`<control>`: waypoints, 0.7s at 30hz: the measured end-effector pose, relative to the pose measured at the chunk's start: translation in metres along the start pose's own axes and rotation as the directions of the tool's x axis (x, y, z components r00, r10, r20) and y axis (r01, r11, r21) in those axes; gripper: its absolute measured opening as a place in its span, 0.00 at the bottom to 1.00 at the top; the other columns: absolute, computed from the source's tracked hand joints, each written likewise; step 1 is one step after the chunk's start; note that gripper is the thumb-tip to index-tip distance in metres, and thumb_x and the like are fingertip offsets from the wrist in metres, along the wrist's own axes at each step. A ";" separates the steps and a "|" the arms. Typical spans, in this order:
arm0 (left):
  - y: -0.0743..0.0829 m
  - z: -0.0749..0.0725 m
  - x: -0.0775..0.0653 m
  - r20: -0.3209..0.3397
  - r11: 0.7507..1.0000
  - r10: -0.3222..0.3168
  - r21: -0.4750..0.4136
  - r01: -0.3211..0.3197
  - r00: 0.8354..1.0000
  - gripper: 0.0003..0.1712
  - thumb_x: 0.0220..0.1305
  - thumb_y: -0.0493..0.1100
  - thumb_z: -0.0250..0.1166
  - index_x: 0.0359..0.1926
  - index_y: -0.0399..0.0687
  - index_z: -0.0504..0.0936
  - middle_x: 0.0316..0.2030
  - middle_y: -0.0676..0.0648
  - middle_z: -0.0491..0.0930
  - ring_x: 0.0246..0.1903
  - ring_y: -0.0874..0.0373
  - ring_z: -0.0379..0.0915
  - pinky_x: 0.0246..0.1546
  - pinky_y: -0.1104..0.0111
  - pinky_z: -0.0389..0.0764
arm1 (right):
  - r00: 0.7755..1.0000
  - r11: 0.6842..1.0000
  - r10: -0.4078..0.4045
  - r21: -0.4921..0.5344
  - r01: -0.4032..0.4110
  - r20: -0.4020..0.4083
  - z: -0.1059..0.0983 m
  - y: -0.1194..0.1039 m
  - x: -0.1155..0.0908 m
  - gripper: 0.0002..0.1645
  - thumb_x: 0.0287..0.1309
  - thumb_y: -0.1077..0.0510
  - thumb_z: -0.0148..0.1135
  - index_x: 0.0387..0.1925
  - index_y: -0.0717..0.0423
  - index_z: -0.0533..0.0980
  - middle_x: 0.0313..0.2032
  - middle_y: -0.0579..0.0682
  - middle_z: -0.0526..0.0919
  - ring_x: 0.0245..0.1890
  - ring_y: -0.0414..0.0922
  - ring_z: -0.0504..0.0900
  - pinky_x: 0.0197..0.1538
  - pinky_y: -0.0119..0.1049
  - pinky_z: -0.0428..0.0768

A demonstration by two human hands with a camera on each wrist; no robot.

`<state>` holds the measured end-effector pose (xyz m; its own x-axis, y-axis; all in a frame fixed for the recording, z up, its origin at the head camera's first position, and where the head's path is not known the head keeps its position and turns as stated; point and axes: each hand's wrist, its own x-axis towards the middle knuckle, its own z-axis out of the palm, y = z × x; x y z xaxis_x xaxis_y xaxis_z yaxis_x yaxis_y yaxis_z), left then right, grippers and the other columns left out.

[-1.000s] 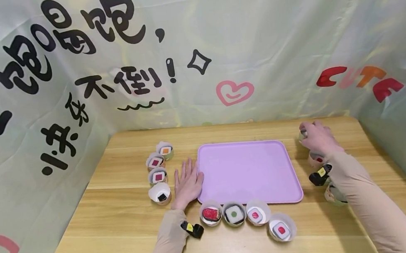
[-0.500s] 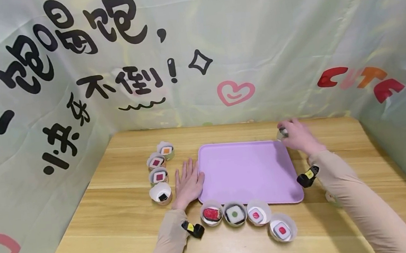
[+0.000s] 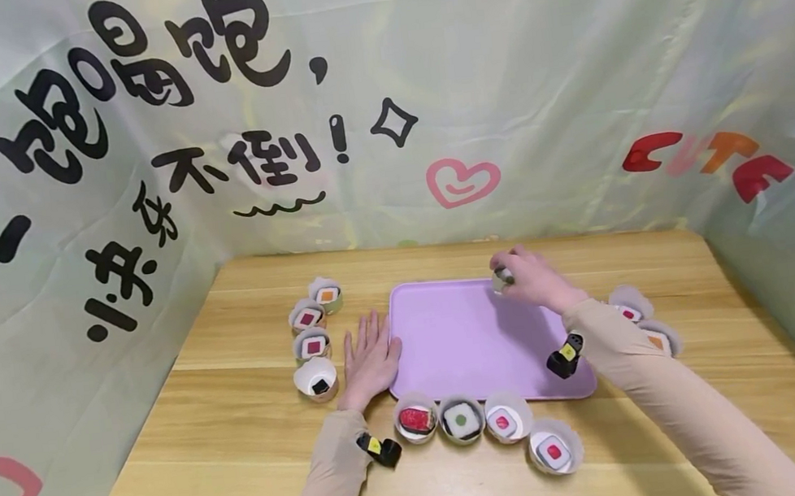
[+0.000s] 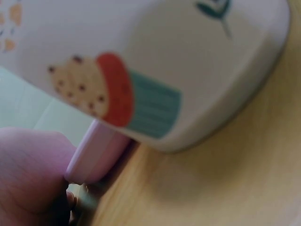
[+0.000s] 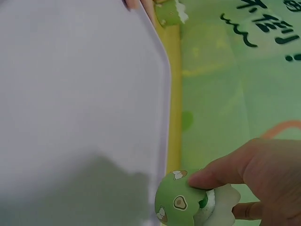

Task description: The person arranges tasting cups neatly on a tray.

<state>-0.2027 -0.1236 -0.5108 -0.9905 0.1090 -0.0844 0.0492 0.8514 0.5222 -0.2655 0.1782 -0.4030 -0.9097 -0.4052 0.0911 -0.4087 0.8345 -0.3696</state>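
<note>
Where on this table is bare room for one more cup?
The purple tray looks bare between the left hand and the right hand, which holds a green cup. Bare wood also lies left of the left sleeve. Crowded: the tray's near edge, with four cups; left of the left hand, four more; beside the right sleeve, two visible.

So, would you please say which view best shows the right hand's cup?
The right wrist view: the cup is close, its avocado print clear. The head view shows it small, partly covered by fingers; the left wrist view misses it.
</note>
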 end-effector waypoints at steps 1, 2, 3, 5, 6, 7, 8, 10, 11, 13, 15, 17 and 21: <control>0.000 0.000 0.000 -0.002 1.000 0.002 0.001 -0.002 1.000 0.34 0.80 0.56 0.37 0.81 0.54 0.48 0.82 0.47 0.36 0.82 0.49 0.26 0.79 0.48 0.24 | 1.000 1.000 -0.004 0.004 0.004 0.012 0.002 -0.003 0.002 0.25 0.51 0.67 0.62 0.54 0.63 0.77 0.50 0.69 0.78 0.48 0.66 0.79 0.54 0.63 0.77; 0.000 0.001 0.000 -0.004 1.000 0.004 0.002 -0.004 1.000 0.34 0.79 0.56 0.37 0.81 0.54 0.48 0.82 0.47 0.36 0.82 0.49 0.26 0.79 0.47 0.24 | 1.000 1.000 -0.007 0.009 0.007 0.025 0.004 -0.005 0.004 0.25 0.51 0.67 0.62 0.55 0.63 0.76 0.51 0.69 0.78 0.49 0.66 0.79 0.55 0.63 0.77; -0.001 0.001 0.000 -0.004 1.000 0.002 0.003 -0.002 1.000 0.34 0.79 0.56 0.37 0.81 0.55 0.47 0.82 0.48 0.36 0.82 0.50 0.26 0.79 0.48 0.23 | 0.999 1.000 -0.013 0.010 0.013 0.035 0.006 -0.008 0.006 0.26 0.51 0.67 0.62 0.55 0.64 0.76 0.51 0.69 0.78 0.50 0.65 0.79 0.55 0.63 0.77; -0.001 0.001 -0.001 -0.008 1.000 0.006 0.000 -0.006 1.000 0.34 0.79 0.57 0.37 0.81 0.54 0.48 0.82 0.47 0.36 0.82 0.49 0.26 0.79 0.48 0.23 | 0.998 1.000 -0.031 0.006 0.030 0.052 0.010 -0.014 0.010 0.26 0.51 0.67 0.63 0.55 0.64 0.76 0.51 0.68 0.78 0.50 0.65 0.79 0.55 0.62 0.78; -0.001 0.002 -0.001 -0.009 1.000 0.007 -0.002 -0.007 1.000 0.35 0.79 0.57 0.37 0.81 0.53 0.48 0.82 0.47 0.36 0.82 0.49 0.26 0.79 0.48 0.23 | 0.998 0.999 -0.039 0.004 0.039 0.056 0.012 -0.017 0.013 0.26 0.51 0.67 0.63 0.55 0.64 0.76 0.50 0.68 0.78 0.49 0.64 0.79 0.54 0.61 0.78; -0.001 0.002 -0.001 -0.010 1.000 0.008 -0.003 -0.008 1.000 0.35 0.79 0.57 0.37 0.80 0.53 0.48 0.82 0.47 0.36 0.82 0.49 0.26 0.79 0.48 0.23 | 0.997 0.999 -0.043 0.001 0.043 0.062 0.014 -0.020 0.014 0.26 0.50 0.67 0.64 0.55 0.64 0.77 0.50 0.68 0.78 0.49 0.64 0.80 0.54 0.61 0.79; -0.001 0.002 -0.001 -0.010 1.000 0.009 -0.004 -0.009 1.000 0.35 0.79 0.57 0.37 0.80 0.53 0.48 0.82 0.47 0.36 0.82 0.49 0.26 0.79 0.48 0.23 | 0.997 0.999 -0.050 -0.003 0.050 0.066 0.015 -0.024 0.016 0.26 0.50 0.68 0.64 0.54 0.63 0.77 0.50 0.67 0.78 0.48 0.64 0.80 0.54 0.60 0.79; -0.001 0.002 -0.001 -0.009 1.000 0.009 -0.001 -0.009 1.000 0.35 0.79 0.57 0.37 0.80 0.52 0.48 0.82 0.47 0.36 0.82 0.49 0.26 0.79 0.48 0.23 | 0.995 0.998 -0.058 -0.009 0.059 0.080 0.017 -0.031 0.020 0.26 0.49 0.68 0.64 0.54 0.62 0.77 0.49 0.66 0.78 0.48 0.63 0.80 0.54 0.60 0.79; -0.001 0.002 -0.001 -0.010 1.000 0.011 0.001 -0.011 1.000 0.35 0.80 0.57 0.37 0.80 0.52 0.48 0.82 0.47 0.36 0.82 0.49 0.26 0.79 0.48 0.23 | 0.994 0.998 -0.058 -0.008 0.059 0.088 0.018 -0.034 0.022 0.26 0.49 0.68 0.64 0.54 0.62 0.77 0.49 0.66 0.78 0.48 0.63 0.80 0.55 0.59 0.79; -0.001 0.003 -0.001 -0.013 1.000 0.014 0.002 -0.014 1.000 0.35 0.80 0.57 0.37 0.80 0.52 0.48 0.82 0.47 0.36 0.82 0.49 0.26 0.79 0.47 0.23 | 0.992 0.998 -0.058 -0.007 0.059 0.110 0.019 -0.041 0.026 0.26 0.49 0.68 0.64 0.54 0.61 0.77 0.49 0.65 0.78 0.48 0.62 0.80 0.54 0.58 0.80; -0.002 0.003 -0.001 -0.016 1.000 0.016 0.003 -0.016 1.000 0.35 0.80 0.57 0.37 0.80 0.51 0.48 0.82 0.47 0.36 0.82 0.48 0.27 0.79 0.47 0.24 | 0.990 0.998 -0.055 -0.006 0.057 0.132 0.021 -0.046 0.029 0.27 0.50 0.68 0.64 0.55 0.60 0.77 0.49 0.64 0.78 0.47 0.60 0.79 0.54 0.57 0.80; -0.002 0.003 -0.001 -0.018 1.000 0.018 0.005 -0.018 1.000 0.35 0.80 0.56 0.37 0.80 0.51 0.48 0.82 0.46 0.36 0.82 0.48 0.27 0.79 0.47 0.24 | 0.987 0.999 -0.052 -0.005 0.053 0.151 0.023 -0.051 0.033 0.27 0.50 0.68 0.64 0.56 0.60 0.77 0.49 0.63 0.78 0.47 0.59 0.79 0.54 0.55 0.80; -0.001 0.002 -0.001 -0.017 1.000 0.013 0.010 -0.012 1.000 0.35 0.80 0.57 0.37 0.80 0.52 0.48 0.82 0.47 0.36 0.82 0.48 0.27 0.79 0.47 0.24 | 0.982 0.998 -0.054 -0.016 0.058 0.182 0.030 -0.056 0.040 0.28 0.52 0.67 0.64 0.57 0.58 0.76 0.49 0.61 0.77 0.47 0.57 0.79 0.56 0.55 0.80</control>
<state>-0.2013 -0.1236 -0.5127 -0.9918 0.1109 -0.0631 0.0628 0.8549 0.5149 -0.2770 0.1038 -0.4061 -0.8576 -0.5109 -0.0585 -0.4620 0.8155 -0.3484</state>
